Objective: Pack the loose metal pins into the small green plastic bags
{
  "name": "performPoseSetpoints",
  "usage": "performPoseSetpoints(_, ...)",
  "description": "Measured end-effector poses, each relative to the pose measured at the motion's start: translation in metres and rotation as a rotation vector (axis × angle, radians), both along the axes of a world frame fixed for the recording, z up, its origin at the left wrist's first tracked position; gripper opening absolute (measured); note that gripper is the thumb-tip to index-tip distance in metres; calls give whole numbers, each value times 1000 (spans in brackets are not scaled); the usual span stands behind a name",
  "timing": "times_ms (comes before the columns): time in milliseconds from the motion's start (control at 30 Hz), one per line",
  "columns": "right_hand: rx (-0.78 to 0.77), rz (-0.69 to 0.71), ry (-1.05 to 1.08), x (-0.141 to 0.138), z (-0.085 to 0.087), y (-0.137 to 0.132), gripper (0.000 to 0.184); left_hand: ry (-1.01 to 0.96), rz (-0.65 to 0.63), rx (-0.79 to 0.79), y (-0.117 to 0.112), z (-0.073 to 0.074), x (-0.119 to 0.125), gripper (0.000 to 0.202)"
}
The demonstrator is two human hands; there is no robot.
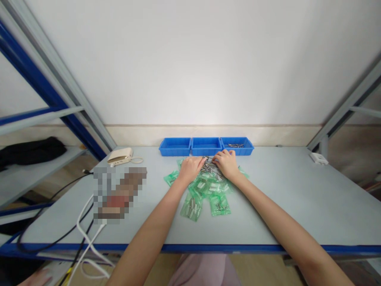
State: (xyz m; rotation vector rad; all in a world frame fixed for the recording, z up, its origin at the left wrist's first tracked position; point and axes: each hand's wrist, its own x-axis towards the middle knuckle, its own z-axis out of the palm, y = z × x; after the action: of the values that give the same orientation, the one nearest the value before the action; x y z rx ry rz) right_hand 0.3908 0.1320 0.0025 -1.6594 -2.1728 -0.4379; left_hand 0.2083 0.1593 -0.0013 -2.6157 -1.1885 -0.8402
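Observation:
Loose metal pins lie in a small heap between my two hands, on top of green plastic bags. My left hand is at the heap's left edge, its fingers closed together at the pins. From the right, my right hand reaches over the heap with bent fingers drawn together at the pins. Whatever either hand grips is too small to make out. Two nearer bags, a left one and a right one, have metal pieces inside.
Behind my hands stand three joined blue bins: a left bin, a middle bin and a right bin with metal pins. A cream-coloured device, a blurred-out object and cables are on the left. A white adapter lies far right.

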Motion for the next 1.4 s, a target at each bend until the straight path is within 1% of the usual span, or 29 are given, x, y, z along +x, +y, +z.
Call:
performPoseSetpoints(67, 10, 3, 72, 5, 6, -4, 18, -60, -51, 24, -1, 1, 0, 29)
performPoseSetpoints(133, 16, 18, 173, 9, 10, -9, 21, -89, -110, 67, -3, 3, 1, 36)
performPoseSetpoints(200, 12, 45, 275, 12, 12, -16, 24, -48, -144, 91, -5, 4, 4, 37)
performPoseSetpoints(300, -37, 73, 385, 11, 11, -26, 26, 77, -182, 104, -8, 2, 8, 23)
performPoseSetpoints(333, -60, 73, 407, 10, 10, -28, 26, 112, -198, 118, -8, 1, 9, 19)
performPoseSetpoints(400, -97, 64, 433, 9, 8, -31, 24, 143, -223, 161, -9, 0, 10, 20)
performPoseSetpoints(600, -152, 94, 475, 13, 11, -30, 25, 81, -206, 281, -10, -2, 10, 25)
performPoseSetpoints(700, -152, 146, 481, 16, 11, -32, 23, 71, -220, 321, -10, -2, 10, 26)
performPoseSetpoints(767, -120, 162, 457, 17, 12, -34, 21, 63, -223, 340, -9, -2, 11, 27)
performPoseSetpoints(867, -56, 168, 362, 17, 12, -36, 18, 54, -225, 348, -9, -2, 11, 28)
performPoseSetpoints(1033, -8, 186, 237, 18, 13, -39, 18, 54, -222, 338, -9, -2, 11, 30)
performPoseSetpoints(1233, 6, 162, 231, 16, 10, -38, 26, -14, -222, 321, -10, -3, 11, 24)
performPoseSetpoints(1400, -1, 178, 226, 16, 11, -39, 27, 8, -196, 326, -11, -1, 11, 30)
